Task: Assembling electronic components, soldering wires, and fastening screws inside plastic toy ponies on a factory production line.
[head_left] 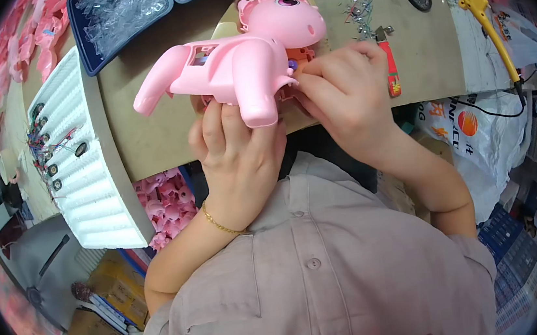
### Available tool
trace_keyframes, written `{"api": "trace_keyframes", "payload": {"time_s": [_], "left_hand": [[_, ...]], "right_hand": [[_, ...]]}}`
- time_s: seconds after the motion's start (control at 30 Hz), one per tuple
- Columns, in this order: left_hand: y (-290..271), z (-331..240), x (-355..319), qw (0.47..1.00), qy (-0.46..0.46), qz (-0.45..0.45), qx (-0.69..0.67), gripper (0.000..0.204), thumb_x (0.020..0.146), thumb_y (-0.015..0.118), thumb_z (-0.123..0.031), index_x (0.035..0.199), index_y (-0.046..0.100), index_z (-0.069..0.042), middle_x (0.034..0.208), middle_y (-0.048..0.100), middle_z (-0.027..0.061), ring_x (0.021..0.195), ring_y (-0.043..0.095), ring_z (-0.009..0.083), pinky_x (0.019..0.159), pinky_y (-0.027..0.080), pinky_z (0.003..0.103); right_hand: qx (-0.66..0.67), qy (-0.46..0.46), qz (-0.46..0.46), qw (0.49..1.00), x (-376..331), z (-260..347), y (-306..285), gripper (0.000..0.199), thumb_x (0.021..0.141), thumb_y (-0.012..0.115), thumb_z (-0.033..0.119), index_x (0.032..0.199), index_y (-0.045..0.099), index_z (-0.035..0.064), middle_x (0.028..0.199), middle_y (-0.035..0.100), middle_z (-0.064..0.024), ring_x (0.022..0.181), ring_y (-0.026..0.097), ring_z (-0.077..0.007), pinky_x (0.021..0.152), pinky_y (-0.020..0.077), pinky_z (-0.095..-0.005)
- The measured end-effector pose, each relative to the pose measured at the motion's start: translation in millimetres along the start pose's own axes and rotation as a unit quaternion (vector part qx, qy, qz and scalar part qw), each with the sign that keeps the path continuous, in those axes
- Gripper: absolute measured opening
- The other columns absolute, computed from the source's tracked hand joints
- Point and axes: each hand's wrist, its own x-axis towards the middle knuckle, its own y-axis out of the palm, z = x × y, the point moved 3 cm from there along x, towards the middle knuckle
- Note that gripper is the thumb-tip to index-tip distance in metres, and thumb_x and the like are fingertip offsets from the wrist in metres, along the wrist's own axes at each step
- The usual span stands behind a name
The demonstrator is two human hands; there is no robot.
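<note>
A pink plastic toy pony [241,65] lies on its side at the near edge of the table, with an opening in its body. My left hand [234,151] grips it from the near side, fingers curled under its body and partly hidden by a leg. At the pony's chest, my right hand [352,90] is closed, with thumb and fingers drawn together. What lies between those fingertips is hidden. Beside them an orange part [301,55] and a small purple piece [293,65] show inside the toy.
Blue bins [122,22] of clear plastic parts stand at the back left. A white foam tray [84,160] holds wired components. Loose screws and wires [360,14] lie right of the pony, near a red-handled tool [388,63]. A yellow corded tool [485,17] hangs far right.
</note>
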Motion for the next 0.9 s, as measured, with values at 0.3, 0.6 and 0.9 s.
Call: {"api": "trace_keyframes", "payload": {"time_s": [0.3,0.6,0.9], "left_hand": [[-2,-3,0,0.999,-0.001,-0.027,-0.016,0.048,0.075,0.070,-0.019,0.121,0.060,-0.012,0.131,0.045,0.0159,0.113,0.043,0.0322,0.091,0.034,0.041],[-17,-6,3,0.997,0.043,0.034,0.057,0.045,0.077,0.066,-0.019,0.121,0.061,-0.027,0.115,0.052,0.0063,0.109,0.046,0.0251,0.092,0.033,0.037],[-17,-8,3,0.992,0.052,0.054,0.098,0.047,0.077,0.063,-0.018,0.122,0.060,-0.031,0.111,0.052,0.0038,0.107,0.047,0.0229,0.089,0.034,0.033]], "right_hand": [[-0.028,0.001,0.037,0.999,-12,11,-5,0.020,0.070,0.064,0.008,0.089,0.067,0.0043,0.095,0.060,-0.0034,0.086,0.055,-0.0182,0.085,0.0366,-0.0386],[0.269,0.180,0.203,0.924,24,-56,-28,0.013,0.087,0.057,0.010,0.091,0.063,-0.0008,0.089,0.057,-0.0100,0.087,0.056,-0.0228,0.078,0.0439,-0.0303],[0.233,0.097,0.300,0.920,36,-50,-20,0.013,0.086,0.057,0.007,0.092,0.063,-0.0031,0.089,0.058,-0.0103,0.083,0.057,-0.0235,0.075,0.0458,-0.0319]]}}
